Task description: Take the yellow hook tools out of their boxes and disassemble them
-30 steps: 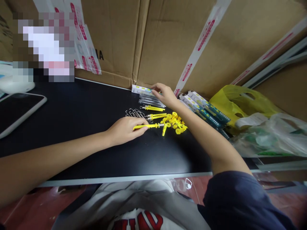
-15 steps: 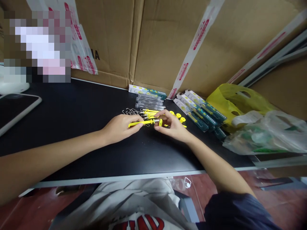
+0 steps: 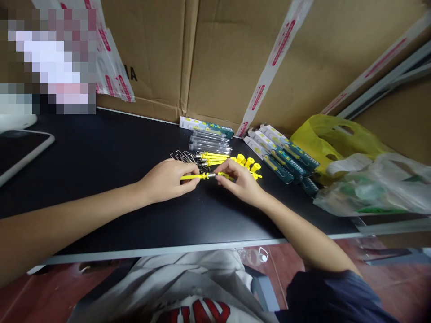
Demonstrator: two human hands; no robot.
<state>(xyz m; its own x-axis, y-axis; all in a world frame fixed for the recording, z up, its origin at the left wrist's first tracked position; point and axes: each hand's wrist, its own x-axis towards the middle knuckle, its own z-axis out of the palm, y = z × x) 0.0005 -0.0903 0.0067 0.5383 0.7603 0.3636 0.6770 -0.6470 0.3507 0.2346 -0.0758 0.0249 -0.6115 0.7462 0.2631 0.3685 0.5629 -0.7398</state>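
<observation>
My left hand [image 3: 171, 179] pinches a thin yellow plastic rod [image 3: 191, 177] between thumb and fingers; its metal end points right. At that end, the thumb and fingertips of my right hand [image 3: 237, 179] are closed on a small yellow piece [image 3: 222, 175], mostly hidden by the fingers. Whether the piece touches the metal tip I cannot tell. Just behind my hands lie several similar yellow rods [image 3: 213, 159] with bent metal hooks [image 3: 183, 157] to their left. Several yellow caps [image 3: 249, 161] are heaped behind my right hand.
Clear plastic tubes [image 3: 210, 142] lie behind the rods, before a printed narrow box [image 3: 205, 125]. More such boxes [image 3: 281, 154] are stacked to the right, beside yellow and clear plastic bags [image 3: 336, 139]. A phone [image 3: 23, 152] lies far left. Cardboard [image 3: 229, 58] stands along the back.
My right hand has moved slightly left and down, and its fingers have closed further around the small yellow piece. The rod in my left hand lies more level and a little lower.
</observation>
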